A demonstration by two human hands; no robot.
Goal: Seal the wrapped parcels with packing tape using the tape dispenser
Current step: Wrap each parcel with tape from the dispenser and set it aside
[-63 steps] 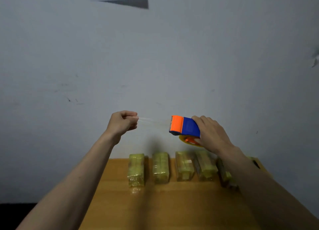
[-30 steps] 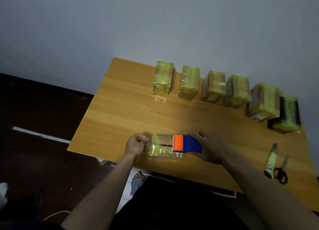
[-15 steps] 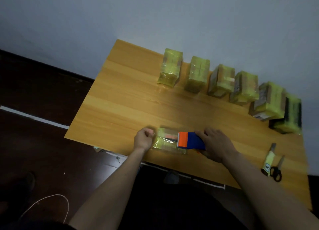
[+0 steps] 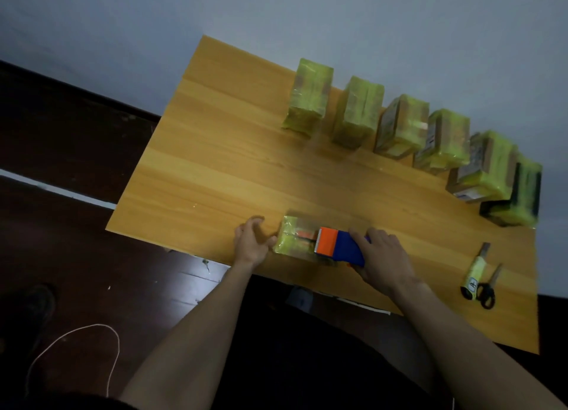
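Right hand grips the tape dispenser atop the near-edge parcel on the table; left hand, fingers loosely spread, touches that parcel's left end. Beyond it, six wrapped parcels line the wall.

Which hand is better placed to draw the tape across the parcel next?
Right. The right hand grips the tape dispenser on the parcel; the left hand only steadies its end.

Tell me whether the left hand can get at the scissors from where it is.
Probably not directly: the left hand is at the parcel's left end, while the scissors lie beyond the right hand and tape dispenser.
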